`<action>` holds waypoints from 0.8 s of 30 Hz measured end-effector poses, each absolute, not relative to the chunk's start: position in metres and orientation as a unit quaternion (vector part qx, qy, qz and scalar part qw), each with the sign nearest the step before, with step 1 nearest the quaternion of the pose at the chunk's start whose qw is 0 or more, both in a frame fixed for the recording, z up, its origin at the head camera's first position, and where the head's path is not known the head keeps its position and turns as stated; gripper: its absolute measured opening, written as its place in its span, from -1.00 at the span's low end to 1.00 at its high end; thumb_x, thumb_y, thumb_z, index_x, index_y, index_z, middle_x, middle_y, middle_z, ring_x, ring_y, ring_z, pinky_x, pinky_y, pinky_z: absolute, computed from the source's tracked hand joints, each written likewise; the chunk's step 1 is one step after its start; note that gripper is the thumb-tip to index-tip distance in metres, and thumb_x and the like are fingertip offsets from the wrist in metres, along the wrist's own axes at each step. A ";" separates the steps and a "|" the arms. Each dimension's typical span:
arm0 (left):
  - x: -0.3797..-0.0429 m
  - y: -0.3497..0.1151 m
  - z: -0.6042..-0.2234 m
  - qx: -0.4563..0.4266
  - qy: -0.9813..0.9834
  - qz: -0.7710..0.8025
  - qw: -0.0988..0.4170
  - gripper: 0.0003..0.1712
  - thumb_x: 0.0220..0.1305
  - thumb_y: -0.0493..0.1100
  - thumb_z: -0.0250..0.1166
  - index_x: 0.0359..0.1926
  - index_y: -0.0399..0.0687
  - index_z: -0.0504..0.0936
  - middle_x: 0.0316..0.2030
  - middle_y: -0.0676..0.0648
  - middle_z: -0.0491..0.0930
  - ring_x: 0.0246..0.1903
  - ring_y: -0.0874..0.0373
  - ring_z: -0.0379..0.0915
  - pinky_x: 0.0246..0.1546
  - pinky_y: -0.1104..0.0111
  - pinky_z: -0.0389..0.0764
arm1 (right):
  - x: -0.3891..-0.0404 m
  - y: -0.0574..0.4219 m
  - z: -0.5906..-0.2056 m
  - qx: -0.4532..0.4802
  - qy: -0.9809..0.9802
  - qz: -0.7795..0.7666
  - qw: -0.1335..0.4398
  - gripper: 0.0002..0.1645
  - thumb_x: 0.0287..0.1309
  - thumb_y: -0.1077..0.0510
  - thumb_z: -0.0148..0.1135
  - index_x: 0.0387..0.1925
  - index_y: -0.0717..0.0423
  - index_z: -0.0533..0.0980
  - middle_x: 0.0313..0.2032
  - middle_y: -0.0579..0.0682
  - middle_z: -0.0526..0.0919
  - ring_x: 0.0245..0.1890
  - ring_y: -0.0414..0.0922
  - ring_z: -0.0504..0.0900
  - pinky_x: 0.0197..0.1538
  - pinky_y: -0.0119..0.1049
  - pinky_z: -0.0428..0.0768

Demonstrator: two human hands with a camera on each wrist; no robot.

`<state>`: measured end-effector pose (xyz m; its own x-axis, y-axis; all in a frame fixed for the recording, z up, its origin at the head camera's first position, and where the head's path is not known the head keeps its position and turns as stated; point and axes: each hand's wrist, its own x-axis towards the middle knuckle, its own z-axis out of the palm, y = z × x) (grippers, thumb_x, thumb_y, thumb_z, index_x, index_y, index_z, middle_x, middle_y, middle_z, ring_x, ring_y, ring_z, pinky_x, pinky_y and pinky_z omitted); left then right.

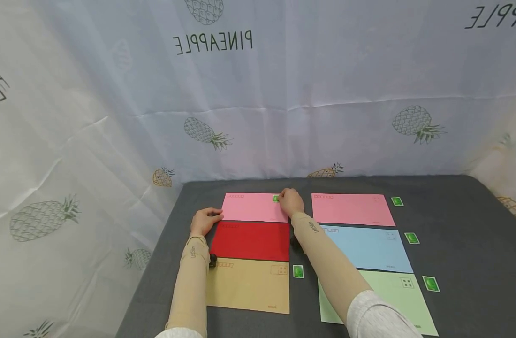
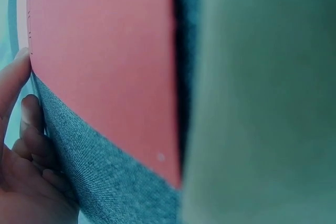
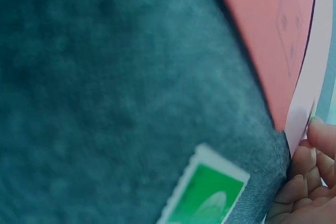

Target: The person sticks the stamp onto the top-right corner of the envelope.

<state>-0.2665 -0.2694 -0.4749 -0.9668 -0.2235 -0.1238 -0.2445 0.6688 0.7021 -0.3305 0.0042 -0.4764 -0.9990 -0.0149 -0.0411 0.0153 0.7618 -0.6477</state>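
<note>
My right hand (image 1: 292, 202) pinches a small green stamp (image 1: 276, 198) at the upper right corner of the far-left pink envelope (image 1: 254, 207). In the right wrist view, thumb and fingers (image 3: 320, 137) meet at that corner, with just a sliver of green showing. My left hand (image 1: 204, 220) rests at the same envelope's left edge; in the left wrist view, a fingertip (image 2: 23, 56) touches it. Nearer lie a red envelope (image 1: 251, 241) and a tan envelope (image 1: 249, 286). A loose green stamp (image 3: 202, 198) lies on the cloth near the right hand.
Right of the right arm lie another pink envelope (image 1: 351, 209), a blue one (image 1: 376, 249) and a light green one (image 1: 397, 300), each with a stamp (image 1: 412, 238) beside it. One stamp (image 1: 298, 271) lies beside the tan envelope. Dark grey cloth (image 1: 473, 234) covers the table.
</note>
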 end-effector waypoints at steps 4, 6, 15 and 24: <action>-0.264 -0.267 -0.472 -0.126 0.914 0.385 0.010 -0.64 0.16 -0.05 0.31 -0.02 -0.03 0.65 -0.03 -0.20 0.60 0.01 -0.11 0.45 0.05 0.05 0.40 | -0.330 0.005 -0.476 0.003 0.936 -0.351 0.018 -0.80 0.25 0.14 0.09 -0.26 0.18 0.57 -0.22 0.12 0.57 -0.24 0.00 0.55 -0.15 -0.11 0.52; -0.263 -0.267 -0.471 -0.125 0.914 0.386 0.008 -0.64 0.16 -0.06 0.31 -0.02 -0.04 0.65 -0.04 -0.21 0.60 0.00 -0.12 0.45 0.05 0.05 0.40 | -0.330 0.005 -0.476 0.003 0.936 -0.352 0.014 -0.80 0.25 0.13 0.09 -0.26 0.18 0.57 -0.22 0.12 0.58 -0.25 -0.01 0.56 -0.15 -0.11 0.52; -0.265 -0.269 -0.475 -0.131 0.912 0.388 0.015 -0.64 0.15 -0.05 0.31 -0.03 -0.02 0.66 -0.01 -0.20 0.59 0.05 -0.12 0.43 0.08 0.02 0.37 | -0.330 0.004 -0.480 0.001 0.932 -0.362 0.007 -0.80 0.25 0.13 0.09 -0.26 0.17 0.56 -0.23 0.12 0.59 -0.24 0.01 0.56 -0.13 -0.09 0.53; -0.266 -0.268 -0.474 -0.134 0.913 0.386 0.012 -0.65 0.15 -0.04 0.30 -0.03 -0.02 0.66 -0.04 -0.18 0.61 0.03 -0.11 0.45 0.09 0.02 0.36 | -0.330 0.005 -0.479 -0.004 0.931 -0.364 0.005 -0.79 0.26 0.13 0.08 -0.22 0.18 0.56 -0.21 0.12 0.60 -0.22 0.02 0.58 -0.09 -0.09 0.53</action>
<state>-0.2656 -0.2683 -0.4742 -0.9635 -0.2358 -0.1264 -0.2550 0.6659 0.7011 -0.3298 0.0050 -0.4793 -0.9999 -0.0120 -0.0066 -0.0044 0.7344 -0.6787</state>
